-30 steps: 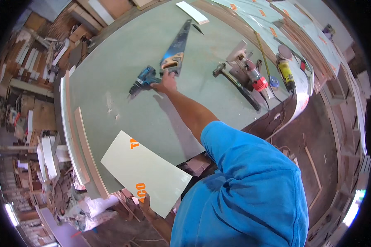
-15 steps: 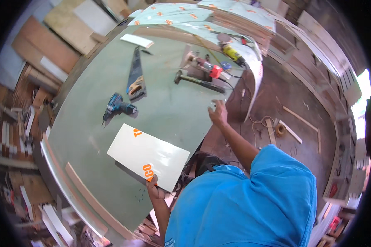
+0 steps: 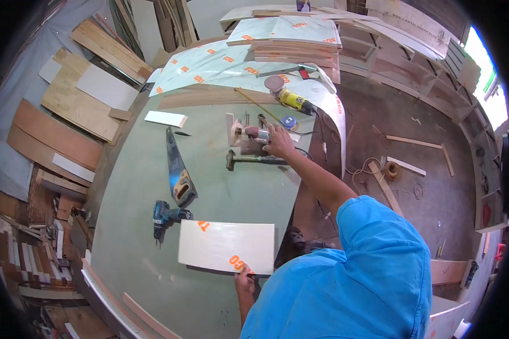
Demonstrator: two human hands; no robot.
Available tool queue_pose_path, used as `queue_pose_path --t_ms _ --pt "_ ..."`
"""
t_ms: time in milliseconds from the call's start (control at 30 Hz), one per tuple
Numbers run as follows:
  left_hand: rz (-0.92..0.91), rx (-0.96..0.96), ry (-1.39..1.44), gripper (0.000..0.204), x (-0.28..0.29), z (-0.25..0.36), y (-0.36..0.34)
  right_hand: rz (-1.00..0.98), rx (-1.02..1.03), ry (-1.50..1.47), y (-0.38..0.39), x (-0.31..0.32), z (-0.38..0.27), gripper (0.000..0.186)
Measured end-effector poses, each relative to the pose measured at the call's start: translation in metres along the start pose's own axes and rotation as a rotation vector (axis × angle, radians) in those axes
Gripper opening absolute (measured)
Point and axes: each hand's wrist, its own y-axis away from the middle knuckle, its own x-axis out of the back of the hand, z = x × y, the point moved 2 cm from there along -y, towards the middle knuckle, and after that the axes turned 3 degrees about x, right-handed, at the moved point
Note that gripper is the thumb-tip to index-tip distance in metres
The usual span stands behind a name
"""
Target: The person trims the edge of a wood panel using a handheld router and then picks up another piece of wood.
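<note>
My left hand (image 3: pixel 245 281) grips the near edge of a white laminated board (image 3: pixel 226 243) with orange print, its thumb on the top face. The board is held over the green-grey worktable (image 3: pixel 136 282). Reaching forward, my right hand (image 3: pixel 280 141) has its fingers closed around the body of a trim router (image 3: pixel 257 133) lying on its side; the hand covers the router's red end. A hammer (image 3: pixel 254 160) lies just nearer than the router. To the left are a teal cordless drill (image 3: pixel 167 217) and a handsaw (image 3: pixel 178 169).
Beyond the router lie a yellow angle grinder (image 3: pixel 293 99) with a sanding disc, a blue tape measure (image 3: pixel 289 122) and a small white strip (image 3: pixel 165 118). Stacked boards (image 3: pixel 294 51) stand at the far end. Wood strips (image 3: pixel 413 141) and cable litter the floor at right.
My right hand has moved forward from the table's edge and taken hold of the trim router. The view has shifted, and the board in my left hand has turned more level.
</note>
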Motion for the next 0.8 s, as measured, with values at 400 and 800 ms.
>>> queue_pose_path --t_ms 400,800 --pt "0.136 0.299 -1.187 0.065 -0.028 0.053 0.007 -0.292 0.056 0.293 -0.048 -0.042 0.026 0.068" --pt "-0.441 -1.170 -1.245 0.047 -0.237 0.150 0.112 -0.355 -0.207 0.115 0.228 0.147 -0.033 0.055"
